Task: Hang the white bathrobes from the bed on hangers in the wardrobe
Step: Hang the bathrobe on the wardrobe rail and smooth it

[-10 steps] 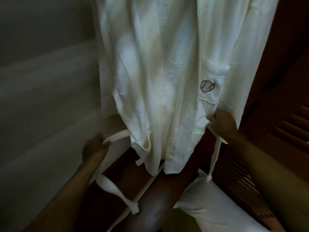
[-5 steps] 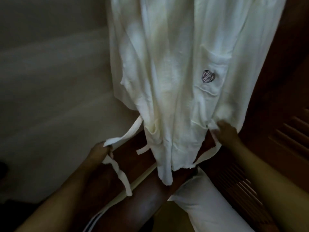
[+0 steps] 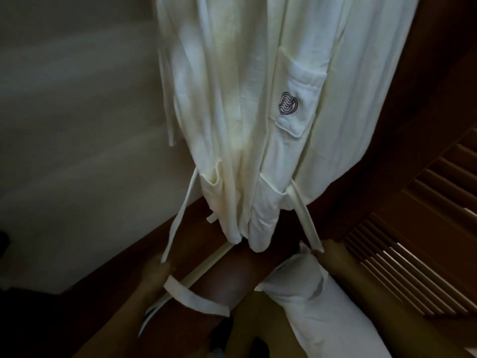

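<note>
A white bathrobe (image 3: 245, 99) hangs in front of me, its top and hanger out of view. A dark emblem sits on its chest pocket (image 3: 296, 104). The robe's white belt (image 3: 178, 223) runs down from both sides. My left hand (image 3: 154, 272) grips the left end of the belt below the robe, and the loose tail curls off to the right. My right hand (image 3: 333, 257) pinches the right end of the belt near the robe's hem. Both belt ends are pulled down and outward.
A pale wall (image 3: 77, 125) fills the left. Dark wood of the wardrobe (image 3: 361, 202) lies behind and below the robe, with a slatted louvre door (image 3: 426, 241) at the right. A white pillow (image 3: 322, 313) lies at the bottom right.
Both hands have slid down along the belt and away from the robe, drawing the two ends taut. The view has moved closer and the robe's lower front has gathered together.
</note>
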Available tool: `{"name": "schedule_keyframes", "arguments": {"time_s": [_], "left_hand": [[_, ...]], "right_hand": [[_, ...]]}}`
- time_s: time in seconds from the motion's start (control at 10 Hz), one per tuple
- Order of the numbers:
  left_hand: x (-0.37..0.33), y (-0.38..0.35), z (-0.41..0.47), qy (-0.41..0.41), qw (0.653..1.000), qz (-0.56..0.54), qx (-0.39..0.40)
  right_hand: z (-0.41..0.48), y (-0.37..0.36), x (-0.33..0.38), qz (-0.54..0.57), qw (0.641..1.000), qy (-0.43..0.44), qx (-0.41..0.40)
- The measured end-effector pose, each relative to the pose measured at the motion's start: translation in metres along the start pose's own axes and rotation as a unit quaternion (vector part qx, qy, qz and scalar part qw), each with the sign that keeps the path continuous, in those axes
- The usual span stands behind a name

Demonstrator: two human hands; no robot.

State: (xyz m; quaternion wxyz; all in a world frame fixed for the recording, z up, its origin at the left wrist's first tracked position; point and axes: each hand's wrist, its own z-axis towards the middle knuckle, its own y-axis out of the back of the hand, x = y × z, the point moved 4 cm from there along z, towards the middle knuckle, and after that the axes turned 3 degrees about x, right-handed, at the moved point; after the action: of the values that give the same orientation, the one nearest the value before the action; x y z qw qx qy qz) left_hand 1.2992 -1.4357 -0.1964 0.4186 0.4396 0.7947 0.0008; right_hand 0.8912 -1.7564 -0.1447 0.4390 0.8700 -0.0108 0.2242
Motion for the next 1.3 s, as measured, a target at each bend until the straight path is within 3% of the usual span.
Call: {"name": "schedule_keyframes", "arguments": {"time_s": [0.1, 0.3, 0.5, 0.6, 0.7, 0.8, 0.9, 1.0, 1.1, 1.2, 1.3], "left_hand": [[-0.066, -0.020, -0.071, -0.062, 0.990, -0.099, 0.081], [-0.140, -0.057, -0.121, -0.120, 0.954, -0.170, 0.217], [-0.169, -0.069, -0.125, -0.074, 0.928, -0.231, 0.283], [-0.176, -0.066, -0.130, -0.086, 0.928, -0.172, 0.319], [-0.176, -0.061, -0.136, -0.106, 0.913, -0.113, 0.376], [-0.164, -0.052, -0.121, -0.106, 0.918, -0.066, 0.377], [-0.166, -0.029, -0.099, -0.178, 0.957, 0.047, 0.223], [-0.172, -0.034, -0.068, -0.268, 0.937, 0.103, 0.196], [-0.173, -0.063, -0.080, -0.257, 0.898, 0.164, 0.319], [-0.171, -0.083, -0.087, -0.221, 0.895, 0.107, 0.371], [-0.174, -0.084, -0.080, -0.227, 0.884, 0.128, 0.388]], "right_hand": [[-0.014, -0.002, 0.037, 0.046, 0.997, 0.054, -0.014], [-0.047, 0.011, 0.135, 0.117, 0.981, 0.131, -0.080], [-0.057, 0.020, 0.207, 0.089, 0.965, 0.231, -0.083], [-0.056, 0.012, 0.242, 0.065, 0.963, 0.260, -0.014], [-0.059, 0.011, 0.266, 0.119, 0.965, 0.234, 0.013], [-0.049, 0.009, 0.279, 0.136, 0.966, 0.219, -0.003], [-0.050, 0.012, 0.285, 0.110, 0.967, 0.230, -0.006], [-0.054, 0.016, 0.288, 0.108, 0.967, 0.232, -0.008], [-0.054, 0.021, 0.290, 0.122, 0.961, 0.247, -0.022], [-0.059, 0.028, 0.284, 0.146, 0.955, 0.255, -0.023], [-0.061, 0.037, 0.268, 0.135, 0.965, 0.222, -0.037]]}}
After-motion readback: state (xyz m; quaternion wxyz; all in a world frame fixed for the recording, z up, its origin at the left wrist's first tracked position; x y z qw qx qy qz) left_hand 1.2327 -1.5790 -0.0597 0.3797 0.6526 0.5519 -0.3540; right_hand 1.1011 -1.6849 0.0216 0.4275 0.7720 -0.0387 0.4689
